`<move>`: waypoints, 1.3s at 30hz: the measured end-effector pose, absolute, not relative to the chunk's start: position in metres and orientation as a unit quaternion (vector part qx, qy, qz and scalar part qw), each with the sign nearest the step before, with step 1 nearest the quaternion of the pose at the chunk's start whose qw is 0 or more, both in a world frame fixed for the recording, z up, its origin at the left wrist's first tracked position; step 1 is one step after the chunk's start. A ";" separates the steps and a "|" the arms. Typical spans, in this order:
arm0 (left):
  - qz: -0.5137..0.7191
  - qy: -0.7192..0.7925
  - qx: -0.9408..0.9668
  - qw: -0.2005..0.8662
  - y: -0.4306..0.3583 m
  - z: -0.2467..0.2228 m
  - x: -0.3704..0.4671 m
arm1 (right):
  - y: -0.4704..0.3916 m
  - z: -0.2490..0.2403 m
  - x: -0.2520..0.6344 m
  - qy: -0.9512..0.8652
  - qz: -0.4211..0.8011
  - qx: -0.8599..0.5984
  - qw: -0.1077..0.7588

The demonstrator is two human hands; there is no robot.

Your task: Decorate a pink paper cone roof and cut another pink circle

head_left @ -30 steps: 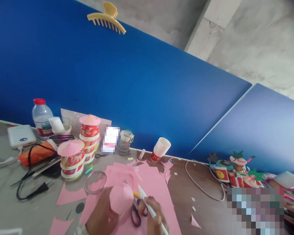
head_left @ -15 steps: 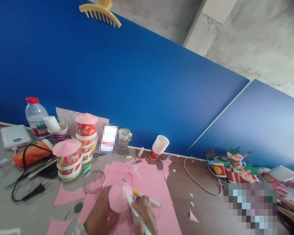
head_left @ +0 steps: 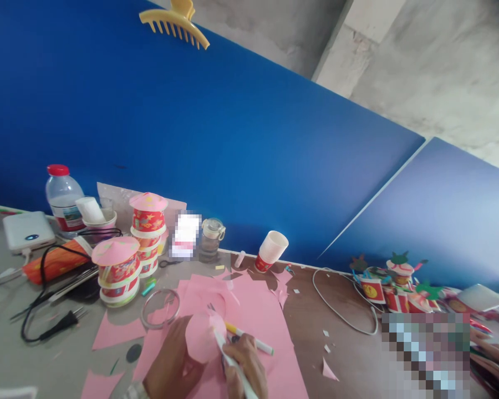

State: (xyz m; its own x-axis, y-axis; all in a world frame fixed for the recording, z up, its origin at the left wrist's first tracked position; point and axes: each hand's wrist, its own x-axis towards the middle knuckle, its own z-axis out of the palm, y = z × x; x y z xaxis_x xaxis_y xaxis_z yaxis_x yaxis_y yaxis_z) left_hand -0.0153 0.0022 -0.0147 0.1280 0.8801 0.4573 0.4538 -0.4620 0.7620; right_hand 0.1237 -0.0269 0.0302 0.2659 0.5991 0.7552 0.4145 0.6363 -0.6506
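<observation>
Two markers (head_left: 219, 338), one pink cone (head_left: 200, 342)

Two bare hands near each other but apart, left hand (head_left: 175, 359) angled in from lower left, fingers partly hidden, wrist low, right hand (head_left: 248, 363) bent into a writing grip, fingers curled inward.

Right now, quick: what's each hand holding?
Left hand: holding a pink paper piece.
Right hand: closed, holding a white marker.
</observation>
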 end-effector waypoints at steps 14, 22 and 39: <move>0.465 0.468 0.718 0.222 0.002 -0.013 -0.015 | -0.023 0.022 0.129 -0.627 0.009 -0.398 0.670; 0.463 0.466 0.726 0.202 0.004 -0.018 -0.016 | -0.022 0.023 0.130 -0.650 -0.008 -0.386 0.654; 0.468 0.467 0.728 0.180 0.005 -0.013 -0.014 | -0.025 0.023 0.132 -0.646 0.018 -0.413 0.642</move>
State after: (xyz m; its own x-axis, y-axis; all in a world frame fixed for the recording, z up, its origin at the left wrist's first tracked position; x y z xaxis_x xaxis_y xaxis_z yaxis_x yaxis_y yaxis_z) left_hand -0.0143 0.0047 -0.0134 0.1259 0.8489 0.5133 0.5118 -0.4988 0.6994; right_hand 0.1315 -0.0250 0.0235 0.1650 0.5560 0.8147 0.5110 0.6583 -0.5528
